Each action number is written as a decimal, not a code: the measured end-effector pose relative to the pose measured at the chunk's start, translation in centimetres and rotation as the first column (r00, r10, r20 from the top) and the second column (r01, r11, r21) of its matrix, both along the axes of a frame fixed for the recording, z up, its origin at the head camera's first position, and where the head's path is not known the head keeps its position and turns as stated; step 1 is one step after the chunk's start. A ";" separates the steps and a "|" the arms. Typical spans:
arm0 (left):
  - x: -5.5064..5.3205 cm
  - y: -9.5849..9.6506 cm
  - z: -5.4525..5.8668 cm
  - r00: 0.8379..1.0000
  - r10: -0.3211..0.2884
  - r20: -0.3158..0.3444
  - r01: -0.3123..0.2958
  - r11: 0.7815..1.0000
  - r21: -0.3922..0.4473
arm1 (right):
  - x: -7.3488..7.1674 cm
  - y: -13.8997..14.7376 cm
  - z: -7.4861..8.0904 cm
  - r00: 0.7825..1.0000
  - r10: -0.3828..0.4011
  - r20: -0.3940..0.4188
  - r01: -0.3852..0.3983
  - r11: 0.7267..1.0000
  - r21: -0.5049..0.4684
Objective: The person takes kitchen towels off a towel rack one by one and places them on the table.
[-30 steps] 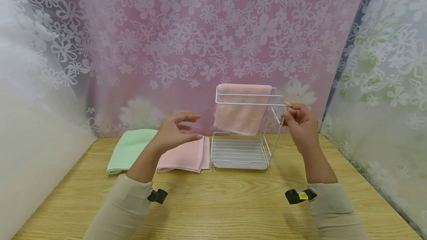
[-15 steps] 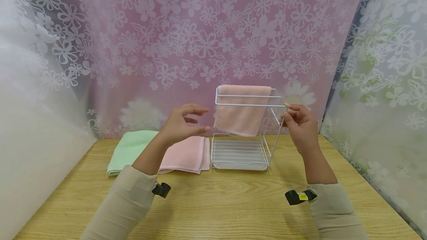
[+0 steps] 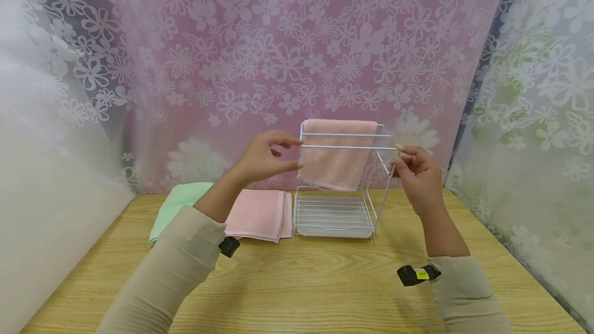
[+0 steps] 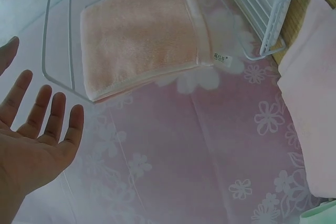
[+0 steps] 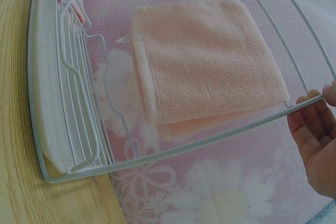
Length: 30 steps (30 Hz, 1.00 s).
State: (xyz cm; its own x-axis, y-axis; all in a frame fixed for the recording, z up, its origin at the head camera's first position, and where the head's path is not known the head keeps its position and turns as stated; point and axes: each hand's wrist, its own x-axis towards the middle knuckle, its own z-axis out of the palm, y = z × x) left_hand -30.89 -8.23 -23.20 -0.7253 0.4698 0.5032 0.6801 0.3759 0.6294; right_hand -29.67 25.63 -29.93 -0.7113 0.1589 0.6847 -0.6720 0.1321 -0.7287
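A white wire rack (image 3: 351, 147) stands on the table, with a pale pink towel (image 3: 336, 164) draped over its rearmost top bar. My right hand (image 3: 419, 177) grips the rack's front right upright just below the top corner; its fingertips (image 5: 311, 100) curl at the wire in the right wrist view. At the rack's left end, my left hand (image 3: 266, 157) is raised, thumb and fingers apart. The left wrist view shows those fingers (image 4: 55, 116) spread beside the rack's end bar, with nothing between them. A tag hangs from the towel's lower edge.
A folded pink towel (image 3: 260, 213) lies against the rack's left side. Beyond it is a folded light green towel (image 3: 174, 205), partly hidden by my left arm. The rack's base holds a slatted white tray (image 3: 334, 215). A floral curtain (image 3: 232, 66) hangs close behind.
My left hand has moved right and up, from over the folded pink towel to the left end of the rack. The right hand keeps its grip, and the rack has stayed in place.
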 end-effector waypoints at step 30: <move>-2.3 4.6 4.0 0.996 0.094 -0.001 -0.092 0.973 -0.213 | 0.0 0.0 0.1 1.000 0.018 0.008 -0.018 1.000 0.001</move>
